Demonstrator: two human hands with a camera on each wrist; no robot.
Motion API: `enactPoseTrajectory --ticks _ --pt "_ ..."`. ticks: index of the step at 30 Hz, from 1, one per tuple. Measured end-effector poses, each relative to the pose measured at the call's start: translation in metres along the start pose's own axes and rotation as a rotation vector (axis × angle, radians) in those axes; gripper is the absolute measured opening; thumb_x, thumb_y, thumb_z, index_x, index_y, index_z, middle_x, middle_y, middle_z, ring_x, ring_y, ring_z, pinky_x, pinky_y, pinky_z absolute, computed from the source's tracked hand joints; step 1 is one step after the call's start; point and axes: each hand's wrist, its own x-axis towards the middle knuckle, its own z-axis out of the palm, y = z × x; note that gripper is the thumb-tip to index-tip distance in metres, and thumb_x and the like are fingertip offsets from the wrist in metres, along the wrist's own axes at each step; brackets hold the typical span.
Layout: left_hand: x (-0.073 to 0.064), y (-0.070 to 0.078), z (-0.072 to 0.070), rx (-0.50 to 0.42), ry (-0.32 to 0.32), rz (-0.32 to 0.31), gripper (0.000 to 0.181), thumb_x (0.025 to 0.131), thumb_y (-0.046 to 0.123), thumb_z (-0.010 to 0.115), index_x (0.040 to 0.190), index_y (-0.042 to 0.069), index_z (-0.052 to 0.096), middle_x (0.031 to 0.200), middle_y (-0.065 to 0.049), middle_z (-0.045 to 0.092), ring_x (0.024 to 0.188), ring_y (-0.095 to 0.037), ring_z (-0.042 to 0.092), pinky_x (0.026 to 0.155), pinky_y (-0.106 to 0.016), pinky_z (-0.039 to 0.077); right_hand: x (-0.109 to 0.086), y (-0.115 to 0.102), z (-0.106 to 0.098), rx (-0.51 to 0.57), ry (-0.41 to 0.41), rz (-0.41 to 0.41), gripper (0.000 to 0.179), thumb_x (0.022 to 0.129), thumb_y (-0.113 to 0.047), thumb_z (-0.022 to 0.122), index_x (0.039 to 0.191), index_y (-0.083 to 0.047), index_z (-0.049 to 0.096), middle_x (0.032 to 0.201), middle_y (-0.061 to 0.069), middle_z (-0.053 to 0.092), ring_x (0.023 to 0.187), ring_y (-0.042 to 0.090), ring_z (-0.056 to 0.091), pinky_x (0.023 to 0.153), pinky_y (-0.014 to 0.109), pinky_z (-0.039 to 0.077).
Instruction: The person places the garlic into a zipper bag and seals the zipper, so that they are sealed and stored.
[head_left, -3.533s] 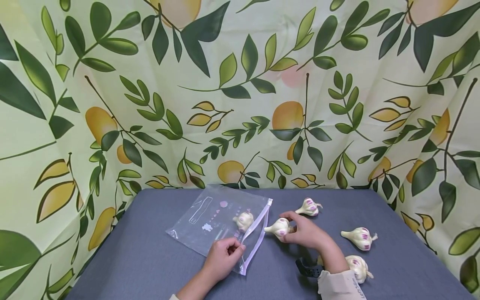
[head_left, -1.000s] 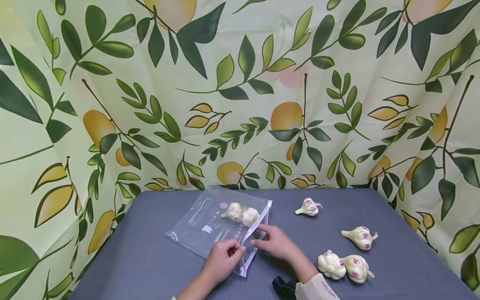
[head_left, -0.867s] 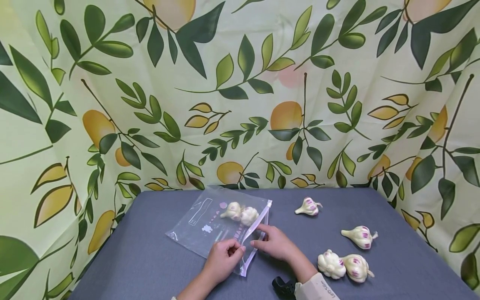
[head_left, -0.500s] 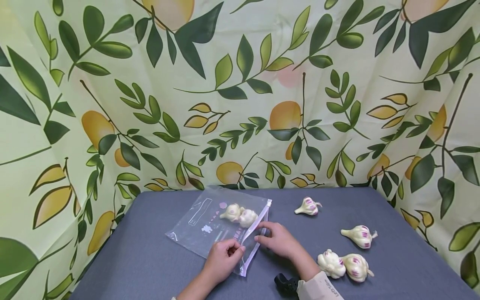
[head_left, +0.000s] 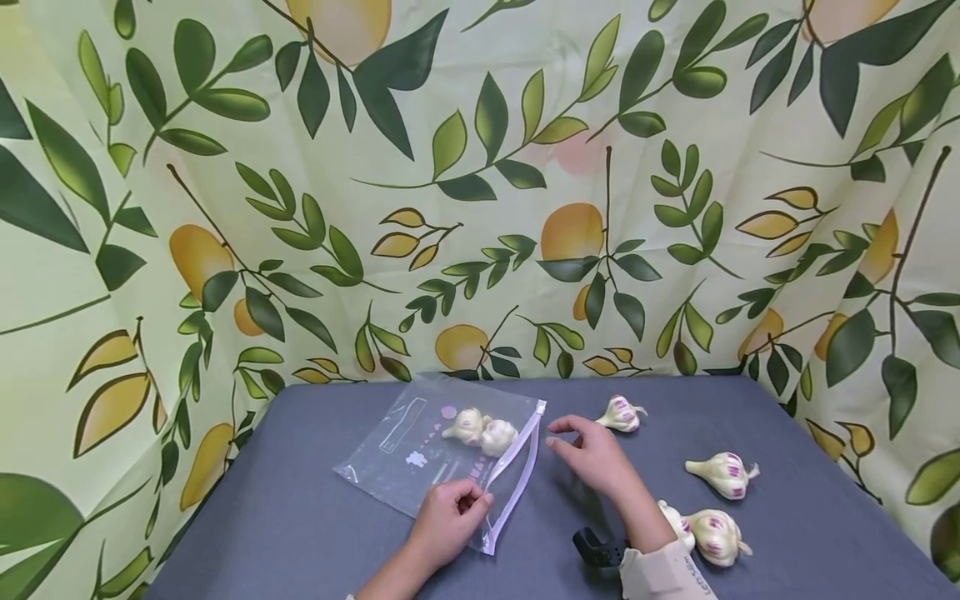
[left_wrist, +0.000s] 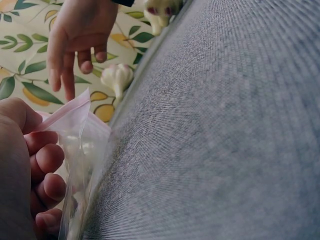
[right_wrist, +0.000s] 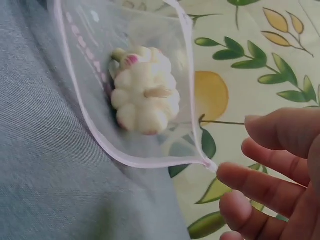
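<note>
A clear zip bag (head_left: 390, 454) with a pale pink zip edge lies on the table, its mouth facing right. Two garlic bulbs (head_left: 497, 437) show inside it, close together. My left hand (head_left: 450, 518) pinches the mouth's near corner between thumb and index finger. In the right wrist view the zip edge (right_wrist: 135, 161) gapes, with a garlic bulb (right_wrist: 145, 97) visible through it. My right hand (head_left: 596, 458) is just right of the mouth, fingers apart and holding nothing. Behind that hand lies a loose garlic bulb (head_left: 622, 414), its stem end partly covered.
Farther right on the grey table (head_left: 300, 508) lies another garlic bulb (head_left: 723, 476). Below it, two more sit side by side, one bulb (head_left: 716, 537) in plain view and the other partly behind my right forearm. A leaf-and-fruit printed cloth (head_left: 480, 250) hangs around the back and sides.
My right hand held a garlic bulb outside the bag; that bulb is now inside. The hand has since left the mouth, moving right and away from me. My left hand stays put.
</note>
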Motion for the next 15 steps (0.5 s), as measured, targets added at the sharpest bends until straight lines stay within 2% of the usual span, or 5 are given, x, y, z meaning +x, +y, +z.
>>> enactPoseTrajectory --ticks 8,12,15 --pt "0.0 -0.001 0.002 -0.002 0.017 0.012 0.026 0.082 0.008 0.073 0.064 0.022 0.059 0.056 0.016 0.046 0.053 0.008 0.038 0.049 -0.009 0.035 0.007 -0.009 -0.021 -0.086 0.045 -0.027 0.026 0.09 -0.02 0.069 0.112 -0.006 0.068 0.105 0.008 0.069 0.073 0.017 0.057 0.063 0.032 0.046" --pt "0.0 0.0 0.001 0.003 0.016 0.011 0.027 0.082 0.009 0.073 0.063 0.023 0.059 0.056 0.017 0.046 0.053 0.008 0.038 0.049 -0.009 0.035 0.017 -0.012 -0.038 -0.161 0.039 -0.025 0.033 0.093 -0.026 0.066 0.121 -0.008 0.065 0.12 0.013 0.066 0.1 0.031 0.063 0.078 0.044 0.052" --pt "-0.001 0.001 0.001 0.002 0.011 0.014 0.027 0.082 0.009 0.073 0.063 0.023 0.059 0.057 0.017 0.046 0.053 0.008 0.039 0.049 -0.01 0.036 0.028 -0.006 -0.055 -0.225 0.009 -0.022 0.041 0.094 -0.03 0.063 0.128 -0.008 0.061 0.132 0.017 0.06 0.116 0.038 0.057 0.09 0.055 0.048"
